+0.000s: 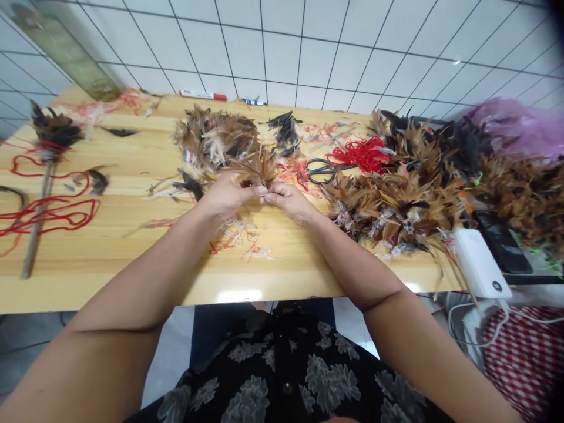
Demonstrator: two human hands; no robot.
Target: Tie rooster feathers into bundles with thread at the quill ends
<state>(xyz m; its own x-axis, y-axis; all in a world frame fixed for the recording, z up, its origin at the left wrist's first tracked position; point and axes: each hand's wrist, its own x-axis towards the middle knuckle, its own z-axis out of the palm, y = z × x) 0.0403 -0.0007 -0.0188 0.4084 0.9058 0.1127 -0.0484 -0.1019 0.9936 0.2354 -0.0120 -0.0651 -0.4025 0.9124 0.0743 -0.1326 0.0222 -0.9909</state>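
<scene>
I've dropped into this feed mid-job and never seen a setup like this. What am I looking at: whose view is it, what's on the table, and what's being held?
There is no machine here. A person works with two bare hands, and this single picture comes from a camera on their head, looking forward and down. The left hand and right hand meet at the fingertips, pinching the base of a small brown feather bunch. On the wooden table, more feathers lie just beyond, and feather bundles lie to the right. Near the right hand are black-handled scissors and tangled red cord. At far left lies a stick topped with dark feathers.
</scene>
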